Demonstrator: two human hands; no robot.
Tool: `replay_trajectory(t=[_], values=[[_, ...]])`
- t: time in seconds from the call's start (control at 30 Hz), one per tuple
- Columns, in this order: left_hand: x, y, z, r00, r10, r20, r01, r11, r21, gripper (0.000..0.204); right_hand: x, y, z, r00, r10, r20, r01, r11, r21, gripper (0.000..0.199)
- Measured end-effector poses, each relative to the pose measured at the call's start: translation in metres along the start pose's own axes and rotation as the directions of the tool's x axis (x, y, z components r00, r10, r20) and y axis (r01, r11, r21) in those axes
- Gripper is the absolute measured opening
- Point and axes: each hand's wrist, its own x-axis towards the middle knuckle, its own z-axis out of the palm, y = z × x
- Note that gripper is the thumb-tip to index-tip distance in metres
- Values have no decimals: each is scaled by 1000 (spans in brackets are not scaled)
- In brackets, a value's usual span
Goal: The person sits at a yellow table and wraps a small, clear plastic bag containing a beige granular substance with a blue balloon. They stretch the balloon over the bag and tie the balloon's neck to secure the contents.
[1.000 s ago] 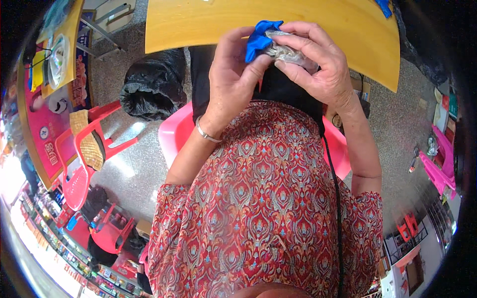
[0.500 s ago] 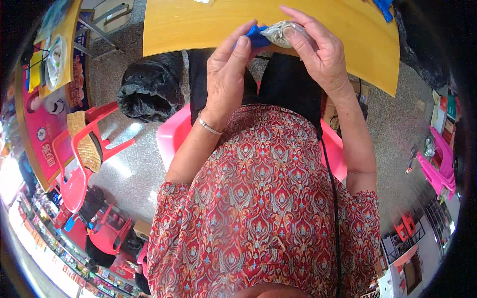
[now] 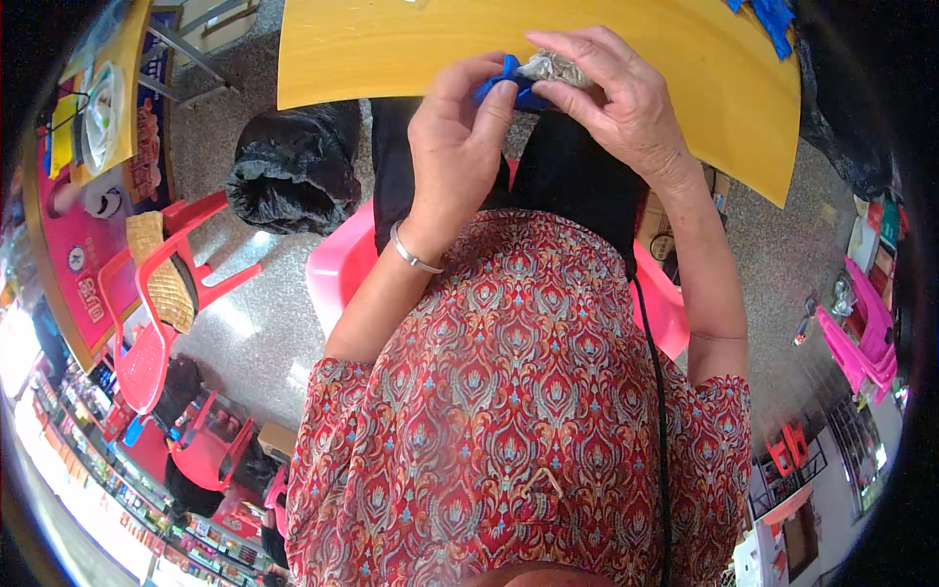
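Over the near edge of the yellow table point(image 3: 391, 59), both hands meet. My left hand point(image 3: 452, 152) pinches a small blue piece of cloth point(image 3: 511, 76), perhaps a pouch, between thumb and fingers. My right hand point(image 3: 631, 112) closes round a small clear packet point(image 3: 558, 68) with a pale brownish-grey filling that I cannot identify. The packet's narrow end touches the blue cloth, and the cloth also reaches under my right thumb. My fingers hide part of both things, so I cannot tell whether the packet sits inside the cloth.
More blue cloth point(image 3: 768, 22) lies at the table's far right. A black bag point(image 3: 295, 171) stands open on the floor at the left, near a red plastic chair point(image 3: 156, 293). Black plastic point(image 3: 843, 137) hangs beside the table's right edge. Magenta chairs point(image 3: 861, 333) stand farther right.
My right hand has tilted over the packet, covering more of it. The blue cloth now spreads farther right, beneath the packet and my right thumb.
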Motion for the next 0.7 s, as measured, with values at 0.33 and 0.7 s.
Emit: replay_trajectory(t=[0.33, 0.7], values=[[24, 18, -10, 996, 45, 77, -78, 858, 508, 14, 4, -1, 4, 998, -69, 12, 69, 996, -61, 38], [14, -14, 0, 949, 261, -178, -251, 965, 77, 12, 1, 1, -1, 989, -79, 124, 82, 996, -21, 25]])
